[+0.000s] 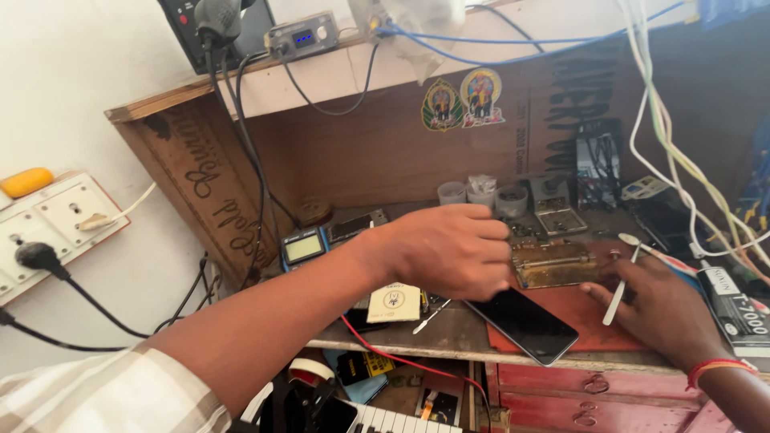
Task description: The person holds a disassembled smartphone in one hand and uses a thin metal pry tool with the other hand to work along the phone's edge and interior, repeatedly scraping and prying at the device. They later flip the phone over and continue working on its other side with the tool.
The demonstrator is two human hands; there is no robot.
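Your tool, the brass fixture and the phone on the red mat

Your white, slender spudger [623,277] sat in your right hand [664,309], tilted nearly upright with its rounded tip above your fingers. The brass-coloured metal fixture [556,265], flat, rectangular and worn, lay on the red mat [597,321] just under the curled fingers of your left hand [449,250]. The dark phone [523,323] lay screen up and slantwise between your hands, its lower corner close to the front edge of the worktop [401,333].
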